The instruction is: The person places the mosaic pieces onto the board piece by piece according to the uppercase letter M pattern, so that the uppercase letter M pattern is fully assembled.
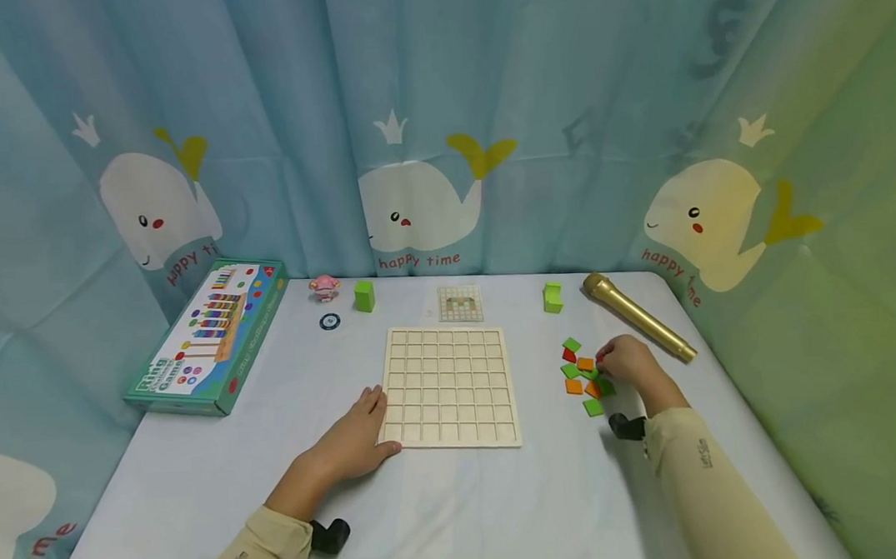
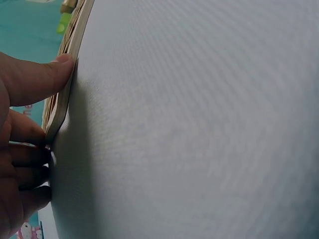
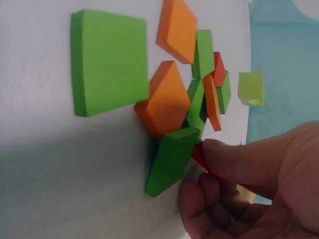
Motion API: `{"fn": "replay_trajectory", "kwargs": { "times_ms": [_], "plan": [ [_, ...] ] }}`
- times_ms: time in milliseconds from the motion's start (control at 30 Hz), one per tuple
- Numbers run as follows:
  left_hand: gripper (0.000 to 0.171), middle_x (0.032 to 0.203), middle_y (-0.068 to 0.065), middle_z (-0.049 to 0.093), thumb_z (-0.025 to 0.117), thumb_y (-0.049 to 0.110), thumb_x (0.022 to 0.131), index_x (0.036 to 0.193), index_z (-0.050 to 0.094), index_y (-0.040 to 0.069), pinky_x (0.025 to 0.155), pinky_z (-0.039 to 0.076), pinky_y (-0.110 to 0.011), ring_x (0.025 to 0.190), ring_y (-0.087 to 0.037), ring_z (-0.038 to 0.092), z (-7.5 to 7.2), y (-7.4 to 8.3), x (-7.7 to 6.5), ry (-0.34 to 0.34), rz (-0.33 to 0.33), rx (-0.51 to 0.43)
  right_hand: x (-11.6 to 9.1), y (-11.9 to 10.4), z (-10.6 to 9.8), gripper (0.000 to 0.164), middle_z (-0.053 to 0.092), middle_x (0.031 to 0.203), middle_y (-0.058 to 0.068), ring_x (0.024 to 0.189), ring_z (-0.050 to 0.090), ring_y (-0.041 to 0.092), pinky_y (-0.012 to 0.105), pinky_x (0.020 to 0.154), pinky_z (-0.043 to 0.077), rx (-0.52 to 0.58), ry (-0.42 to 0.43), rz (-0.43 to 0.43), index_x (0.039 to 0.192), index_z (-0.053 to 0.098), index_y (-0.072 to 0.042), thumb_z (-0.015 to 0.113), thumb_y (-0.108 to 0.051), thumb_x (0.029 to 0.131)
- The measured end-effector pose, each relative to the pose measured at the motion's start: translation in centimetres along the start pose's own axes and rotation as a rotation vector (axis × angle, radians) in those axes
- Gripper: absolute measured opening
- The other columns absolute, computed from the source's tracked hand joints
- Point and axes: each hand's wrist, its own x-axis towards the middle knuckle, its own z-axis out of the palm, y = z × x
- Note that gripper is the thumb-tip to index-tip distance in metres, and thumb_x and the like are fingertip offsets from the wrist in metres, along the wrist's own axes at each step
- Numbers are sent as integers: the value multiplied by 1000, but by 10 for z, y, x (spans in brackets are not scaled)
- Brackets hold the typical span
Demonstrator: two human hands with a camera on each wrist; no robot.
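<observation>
Head view: left hand [image 1: 353, 438], fingers spread, touches the board [image 1: 449, 388], sides pointing to the table's far edge [image 1: 511, 282]; right hand [image 1: 634, 366] pinches a red tile [image 3: 200, 157], axis hidden.

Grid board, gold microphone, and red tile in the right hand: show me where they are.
Grid board [image 1: 448, 379], head view: a bare cell near its middle.
Gold microphone [image 1: 640, 318], head view: the middle of its handle.
Red tile [image 3: 199, 156], right wrist view: the uncovered part of its surface.

At lower left of centre, the left sleeve [image 1: 253, 551] was beige, printed with small dark lettering; the right sleeve [image 1: 708, 487], lower right, matched. A rounded black left fitting [image 1: 330, 536] and black right fitting [image 1: 627, 427] jutted out beside them.
</observation>
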Motion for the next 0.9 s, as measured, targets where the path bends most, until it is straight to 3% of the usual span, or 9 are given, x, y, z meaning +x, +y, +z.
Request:
{"fn": "replay_trajectory", "kwargs": {
  "times_ms": [233,433,600,900],
  "plan": [
    [85,161,-27,22,70,37,95,152,30,-12,119,25,-49,151,-39,18,0,0,-1,2,11,-2,-1,-4,-2,17,60,92,17,79,55,26,32,64,47,88,25,-18,101,61,5,68,-6,91],
    [85,161,-27,22,70,37,96,152,30,-12,119,25,-49,151,-39,18,0,-1,-1,0,13,-5,-2,-16,-1,24,66,99,19,78,60,24,32,66,49,153,75,-57,113,63,6,66,-9,94],
    [86,162,-25,21,68,40,96,153,28,-11,119,24,-48,151,-38,16,0,-1,1,-10,10,6,0,-29,2,22,69,100,20,81,63,26,33,67,51,155,106,-120,109,66,5,68,-11,93],
    [86,163,-25,20,68,40,96,154,27,-10,119,25,-49,151,-38,16,0,-1,1,-20,2,7,4,-61,16,22,68,96,16,77,62,25,29,63,49,222,60,-123,110,67,3,69,-12,93]
  ]
}}
